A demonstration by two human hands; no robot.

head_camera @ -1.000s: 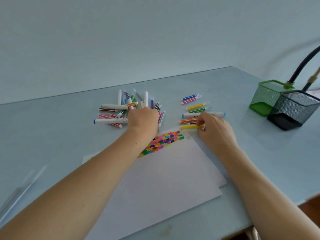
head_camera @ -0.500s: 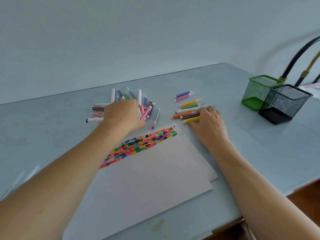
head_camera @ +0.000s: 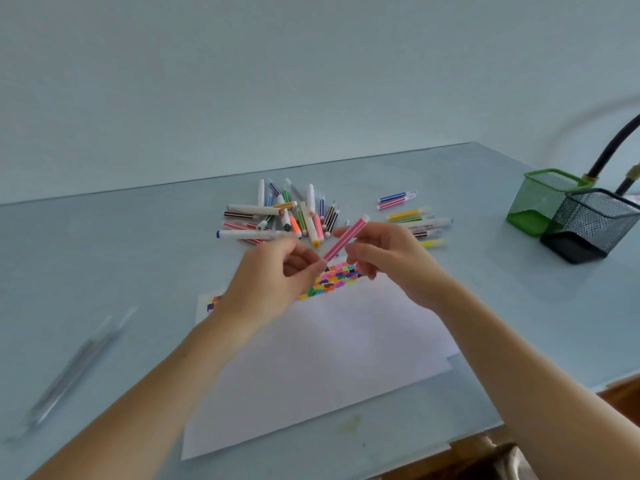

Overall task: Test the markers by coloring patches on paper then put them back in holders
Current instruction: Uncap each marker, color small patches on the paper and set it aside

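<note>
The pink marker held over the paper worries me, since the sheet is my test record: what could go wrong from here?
Both hands, left and right, hold the pink marker above the coloured patches; if uncapped there, a slip might streak them. The loose marker pile lies just beyond and could get knocked and scattered.

Bare table (head_camera: 485, 271) before mesh holders (head_camera: 568, 216)
</note>
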